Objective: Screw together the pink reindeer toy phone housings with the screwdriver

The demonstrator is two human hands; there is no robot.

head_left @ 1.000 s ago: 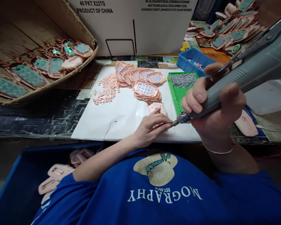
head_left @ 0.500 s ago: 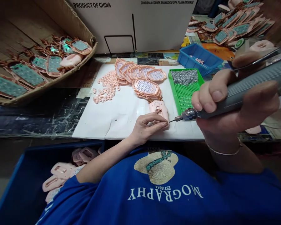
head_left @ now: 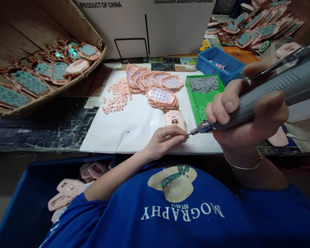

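The pink case (head_left: 174, 119) lay near the desk's (head_left: 67, 127) front edge, beside the green tray (head_left: 201, 100) of screws. The left hand (head_left: 163, 141) pinched something too small to tell at its near end. The right hand (head_left: 244, 113) gripped the electric screwdriver (head_left: 266, 94), tip at the left fingertips.

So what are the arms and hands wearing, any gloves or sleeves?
No gloves: both hands, left and right, are bare. The forearms are bare too, with short blue sleeves ending near the elbows. A thin bracelet circles the right wrist. No rings show.
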